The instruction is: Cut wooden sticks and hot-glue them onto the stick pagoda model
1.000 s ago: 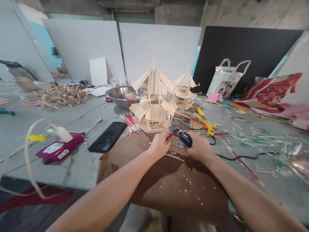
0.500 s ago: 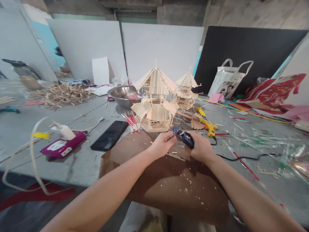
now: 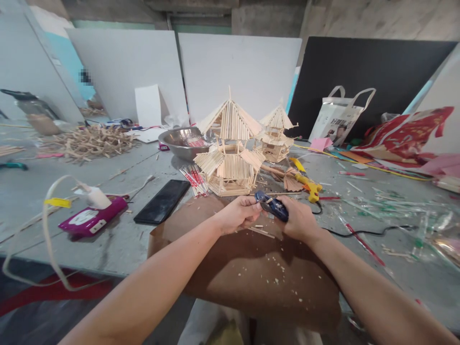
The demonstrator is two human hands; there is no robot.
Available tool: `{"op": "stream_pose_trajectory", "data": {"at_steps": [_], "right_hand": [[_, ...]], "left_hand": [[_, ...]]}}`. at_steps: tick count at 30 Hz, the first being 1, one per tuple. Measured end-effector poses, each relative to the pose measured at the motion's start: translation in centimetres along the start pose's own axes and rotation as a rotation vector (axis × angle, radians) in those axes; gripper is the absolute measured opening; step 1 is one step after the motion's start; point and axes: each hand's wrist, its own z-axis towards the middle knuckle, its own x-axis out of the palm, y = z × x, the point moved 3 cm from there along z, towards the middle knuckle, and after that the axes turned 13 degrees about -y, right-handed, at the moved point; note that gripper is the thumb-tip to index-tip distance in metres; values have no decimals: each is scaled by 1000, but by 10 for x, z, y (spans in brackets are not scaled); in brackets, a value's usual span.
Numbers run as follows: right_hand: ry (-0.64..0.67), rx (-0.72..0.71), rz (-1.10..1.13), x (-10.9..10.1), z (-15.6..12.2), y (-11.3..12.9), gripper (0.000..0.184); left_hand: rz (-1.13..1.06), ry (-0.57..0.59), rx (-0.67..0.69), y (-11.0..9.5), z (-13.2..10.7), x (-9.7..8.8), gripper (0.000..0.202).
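My right hand [image 3: 300,218] is wrapped round a dark blue hand cutter [image 3: 275,208]. A short piece of pale wooden stick [image 3: 269,200] shows at the cutter's jaws. Close against the jaw end, my left hand [image 3: 240,211] is closed in a pinch; what lies between its fingertips is too small to make out. Below both hands, cut stick pieces [image 3: 261,232] and small chips lie on brown paper [image 3: 230,273]. Just behind stands a two-tiered pavilion model [image 3: 230,165] built of wooden sticks.
A smaller stick pavilion [image 3: 276,136] and a metal bowl [image 3: 183,143] stand farther back. At left are a phone [image 3: 162,201], a purple power strip [image 3: 93,215] and a heap of sticks [image 3: 89,143]. A yellow glue gun [image 3: 311,187] and plastic wrappers [image 3: 406,215] lie at right.
My left hand has shifted slightly, its fingers more curled beside the cutter's jaws. The cutter stays in my right hand, nearly in the same place.
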Motion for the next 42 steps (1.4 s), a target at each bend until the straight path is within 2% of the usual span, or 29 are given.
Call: {"op": "stream_pose_trajectory", "data": {"at_steps": [4,10,14,17,20,25,31,37,39,42], "right_hand": [[57,65,-41,-2,2,2,31],[64,118,-79,-2,5,4,27],[45,131,-59,0,5,2,30],[16,118,-18,0,4,1,34],[-4,91,23,0,3,1,37],[-8,52,28,0,2,0,41],[17,23,-4,-1,1,0,38],[60,43,-49,-4,1,3,32],[81,67,-77,-4,2,4,29],[96,112,-110,-4,3,4,27]], "left_hand": [[102,-83,100,-1,1,0,30],[291,-267,446,-7,4,4,26],[350,-291,533,-9,3,7,24],[346,-289,505,-10,2,8,25],[299,-287,381,-7,1,6,28],[93,-133,149,-1,1,3,31],[-6,-18,39,1,1,1,31],[21,-28,64,0,1,1,33],[87,-86,116,0,1,1,32],[256,-243,267,-2,3,1,30]]}}
